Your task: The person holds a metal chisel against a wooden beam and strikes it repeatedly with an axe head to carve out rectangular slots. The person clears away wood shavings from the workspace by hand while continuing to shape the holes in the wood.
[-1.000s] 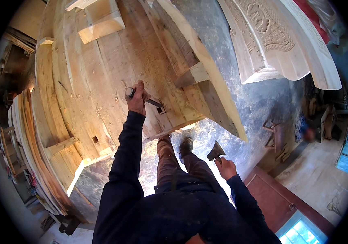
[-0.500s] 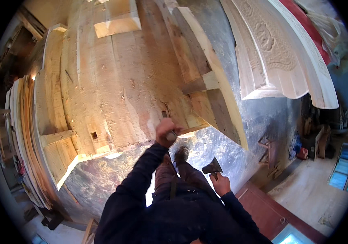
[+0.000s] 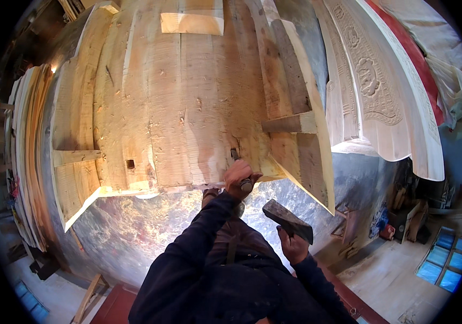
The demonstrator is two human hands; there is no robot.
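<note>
My left hand (image 3: pixel 237 177) is wrapped round the handle of a chisel (image 3: pixel 234 154); the handle's round butt end (image 3: pixel 246 184) points up at me. The chisel's blade stands at a small square hole near the close edge of a large panel of joined wooden boards (image 3: pixel 171 113). Lower right, my right hand (image 3: pixel 294 246) grips a hatchet (image 3: pixel 287 220) by its handle. The hatchet's dark head is raised, apart from the chisel, and hides part of the grip. A second square hole (image 3: pixel 130 164) lies further left in the panel.
Curved wooden side pieces (image 3: pixel 74 156) with cross blocks flank the panel, and a block (image 3: pixel 192 24) sits at its far end. Stacked boards (image 3: pixel 28 156) stand left. Carved pale panels (image 3: pixel 371 81) are at the right. Below lies a paint-spattered floor (image 3: pixel 128 232).
The view has shifted, so the panel appears further right. The hatchet has turned, its head now larger and higher in view. My left hand keeps its grip, and the chisel blade now shows at the hole.
</note>
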